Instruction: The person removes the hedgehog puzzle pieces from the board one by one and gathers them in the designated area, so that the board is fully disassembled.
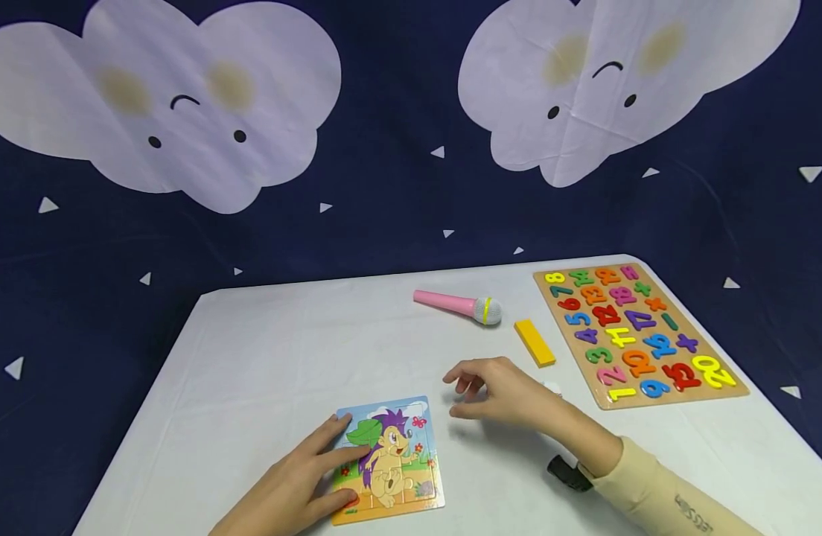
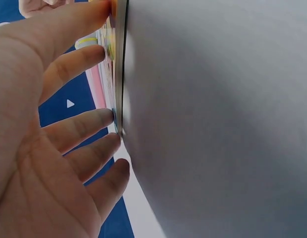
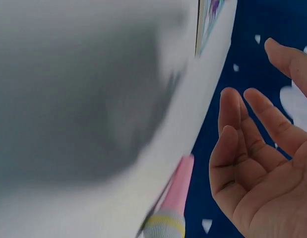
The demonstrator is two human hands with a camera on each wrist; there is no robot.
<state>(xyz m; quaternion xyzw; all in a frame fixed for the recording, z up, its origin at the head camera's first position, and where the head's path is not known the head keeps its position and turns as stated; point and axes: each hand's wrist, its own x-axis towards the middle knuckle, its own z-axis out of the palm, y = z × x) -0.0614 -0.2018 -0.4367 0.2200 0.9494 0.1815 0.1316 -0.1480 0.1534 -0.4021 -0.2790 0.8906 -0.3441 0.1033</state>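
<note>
A square jigsaw puzzle (image 1: 391,465) with a purple-spined hedgehog picture lies flat near the table's front edge. My left hand (image 1: 310,473) rests on its left side, fingers spread over the picture. In the left wrist view the fingers of the left hand (image 2: 69,119) touch the puzzle's top near its edge (image 2: 120,64). To the right of the puzzle, my right hand (image 1: 501,391) hovers above the table with loosely bent fingers. Nothing is held in the right hand (image 3: 267,158), as the right wrist view shows.
Behind the hands lies a pink toy microphone (image 1: 454,304) with a silver head. A yellow block (image 1: 534,343) is beyond the right hand. On the right is a wooden number board (image 1: 612,394) with colourful digits. A small white thing (image 1: 553,388) is partly hidden by the right wrist.
</note>
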